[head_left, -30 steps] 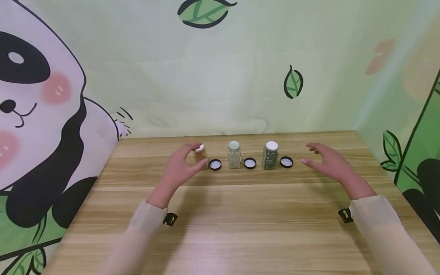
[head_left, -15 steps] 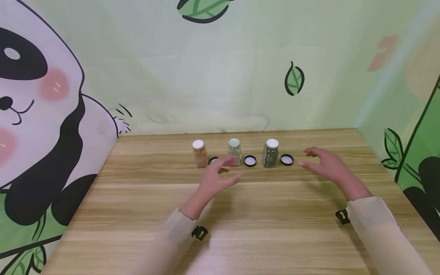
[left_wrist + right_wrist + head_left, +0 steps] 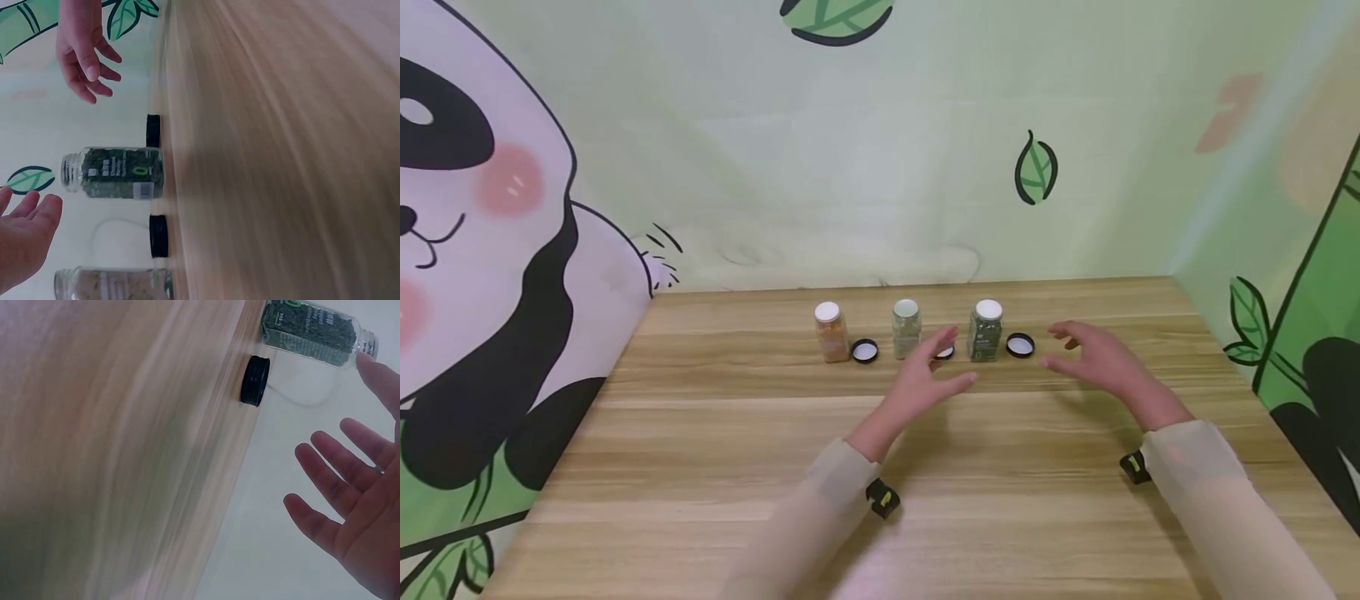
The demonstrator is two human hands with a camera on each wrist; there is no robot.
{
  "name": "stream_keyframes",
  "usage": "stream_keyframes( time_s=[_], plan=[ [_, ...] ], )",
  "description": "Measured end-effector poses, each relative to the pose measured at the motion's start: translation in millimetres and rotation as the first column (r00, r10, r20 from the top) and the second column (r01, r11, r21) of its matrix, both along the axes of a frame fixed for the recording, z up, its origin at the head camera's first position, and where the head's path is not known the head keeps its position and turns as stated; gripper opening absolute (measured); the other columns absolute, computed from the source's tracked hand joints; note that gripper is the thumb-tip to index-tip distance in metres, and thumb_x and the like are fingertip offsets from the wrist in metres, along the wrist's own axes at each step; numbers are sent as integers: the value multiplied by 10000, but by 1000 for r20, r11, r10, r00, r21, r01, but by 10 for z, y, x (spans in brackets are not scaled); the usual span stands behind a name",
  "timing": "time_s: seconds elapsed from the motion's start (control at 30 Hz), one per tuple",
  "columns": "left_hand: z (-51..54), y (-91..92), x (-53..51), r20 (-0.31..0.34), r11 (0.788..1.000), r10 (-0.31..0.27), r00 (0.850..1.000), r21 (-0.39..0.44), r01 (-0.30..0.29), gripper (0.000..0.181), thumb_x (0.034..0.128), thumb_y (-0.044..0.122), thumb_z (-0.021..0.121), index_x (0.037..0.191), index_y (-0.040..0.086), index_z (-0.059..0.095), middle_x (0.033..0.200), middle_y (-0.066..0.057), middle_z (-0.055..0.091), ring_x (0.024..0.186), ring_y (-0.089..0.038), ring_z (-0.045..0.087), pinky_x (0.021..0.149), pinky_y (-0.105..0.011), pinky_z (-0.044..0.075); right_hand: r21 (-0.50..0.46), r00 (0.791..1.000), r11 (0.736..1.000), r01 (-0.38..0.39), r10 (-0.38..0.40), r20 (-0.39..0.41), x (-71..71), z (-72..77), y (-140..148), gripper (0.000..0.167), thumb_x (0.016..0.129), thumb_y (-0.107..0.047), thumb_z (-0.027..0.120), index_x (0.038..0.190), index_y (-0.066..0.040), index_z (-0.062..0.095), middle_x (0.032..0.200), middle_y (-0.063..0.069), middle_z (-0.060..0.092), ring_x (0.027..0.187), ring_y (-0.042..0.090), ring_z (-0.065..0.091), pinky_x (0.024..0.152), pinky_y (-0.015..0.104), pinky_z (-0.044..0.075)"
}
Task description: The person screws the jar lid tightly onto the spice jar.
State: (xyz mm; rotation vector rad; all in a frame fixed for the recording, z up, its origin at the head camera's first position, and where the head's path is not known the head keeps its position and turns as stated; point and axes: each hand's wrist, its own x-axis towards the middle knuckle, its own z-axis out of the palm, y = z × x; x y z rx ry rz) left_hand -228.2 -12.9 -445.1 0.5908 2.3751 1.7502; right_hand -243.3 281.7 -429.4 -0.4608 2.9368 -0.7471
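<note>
Three glass spice jars stand upright in a row across the back of the table: an orange-filled jar (image 3: pixel 832 337) at left, a pale-filled jar (image 3: pixel 906 335) in the middle and a green herb jar (image 3: pixel 984 335) at right. To the right of each lies a black lid: left lid (image 3: pixel 864 351), middle lid (image 3: pixel 947 353) and right lid (image 3: pixel 1020 345). My left hand (image 3: pixel 919 385) hovers in front of the middle lid, partly covering it, its fingers spread and holding nothing. Beyond the right lid, my right hand (image 3: pixel 1093 358) hangs with loose fingers, touching nothing.
The wooden table (image 3: pixel 715 467) meets a printed cloth backdrop (image 3: pixel 850 167) just behind the jars. A black wrist camera (image 3: pixel 882 498) sits on the left wrist and another wrist camera (image 3: pixel 1135 467) on the right.
My left hand has left the orange-filled jar and moved right, past the pale-filled jar, to the middle lid. My right hand has stayed nearly still. The jars and lids stand as before.
</note>
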Motion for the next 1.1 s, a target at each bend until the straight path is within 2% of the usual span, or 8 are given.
stream_keyframes(
  time_s=[0.13, 0.23, 0.43, 0.57, 0.83, 1.1],
  plan=[
    [-60, 111, -105, 33, 1000, 0, 999, 5, 0, 862, 882, 174, 806, 1592, 66, 330, 1650, -139, 384, 1517, -325, 399, 1246, -469, 366, -34, 999, 999, -2, 4, 38, -52, -30, -14, 665, 968, -268, 706, 1461, 100, 453, 1425, 349, 543, 1236, 511, 584, 1014, 639, 497],
    [-91, 186, -185, 53, 1000, 24, 998, -6, -24, 897, 872, 188, 816, 1605, 89, 308, 1662, -117, 370, 1533, -296, 380, 1250, -437, 364, -65, 998, 998, -8, 12, 69, -94, -38, -24, 695, 967, -253, 711, 1487, 103, 416, 1456, 353, 512, 1257, 516, 573, 1016, 632, 504],
    [-78, 320, -334, 80, 999, 43, 996, -7, -42, 926, 872, 202, 815, 1614, 79, 275, 1674, -131, 338, 1548, -300, 353, 1258, -443, 350, -96, 990, 995, -2, 15, 137, -206, -82, -30, 744, 971, -232, 706, 1528, 104, 345, 1512, 358, 445, 1312, 532, 523, 995, 618, 530],
    [-92, 398, -421, 92, 998, 65, 994, -15, -64, 937, 864, 187, 819, 1616, 78, 270, 1674, -133, 336, 1538, -324, 365, 1257, -455, 349, -127, 981, 992, 15, 10, 192, -283, -132, -29, 745, 980, -203, 692, 1535, 118, 313, 1527, 373, 412, 1343, 544, 495, 1036, 616, 513],
    [-134, 478, -529, 112, 996, 88, 990, -42, -83, 952, 854, 181, 828, 1623, 123, 270, 1667, -136, 350, 1535, -328, 368, 1254, -511, 336, -132, 969, 990, 41, -8, 246, -400, -203, -74, 746, 963, -187, 705, 1520, 132, 324, 1486, 385, 452, 1315, 523, 531, 1057, 593, 507],
    [-181, 503, -621, 115, 995, 91, 989, -62, -84, 923, 866, 161, 812, 1615, 84, 278, 1659, -159, 359, 1538, -333, 361, 1265, -479, 329, -104, 958, 994, 35, -4, 285, -482, -263, -101, 818, 942, -225, 724, 1545, 115, 288, 1498, 366, 447, 1316, 499, 535, 1044, 554, 524]
  ],
)
